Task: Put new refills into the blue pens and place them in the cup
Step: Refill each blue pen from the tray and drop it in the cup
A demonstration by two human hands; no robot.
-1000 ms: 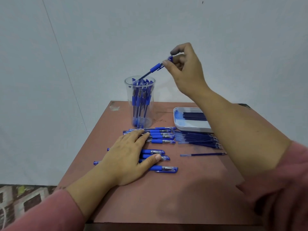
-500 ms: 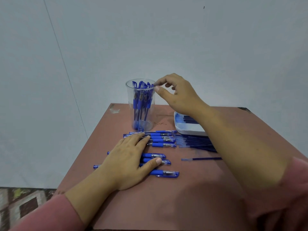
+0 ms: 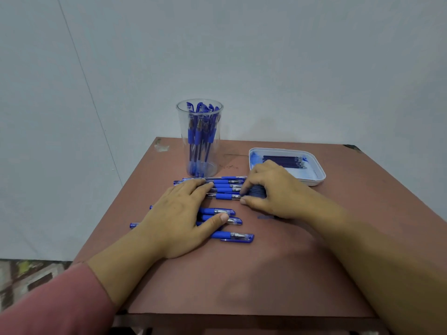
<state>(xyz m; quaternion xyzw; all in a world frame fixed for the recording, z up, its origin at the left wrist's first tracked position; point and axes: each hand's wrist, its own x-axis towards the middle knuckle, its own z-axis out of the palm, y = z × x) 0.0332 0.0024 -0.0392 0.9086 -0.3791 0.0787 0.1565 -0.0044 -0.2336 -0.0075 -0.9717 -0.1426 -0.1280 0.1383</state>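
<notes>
One refill, not a bundle

My left hand lies flat, fingers straight, on the pens. At their 3 o'clock my right hand curls its fingers round the refills; I'd pinch just one. The cup stands at 12 o'clock.

Table: reddish-brown top filling the lower middle, with a pale scuffed patch at its 11 o'clock corner.
Tray: white, shallow, round-cornered, on the table at 2 o'clock.
Wall: plain pale grey, at 12 o'clock.
Floor: patterned, at 8 o'clock.
</notes>
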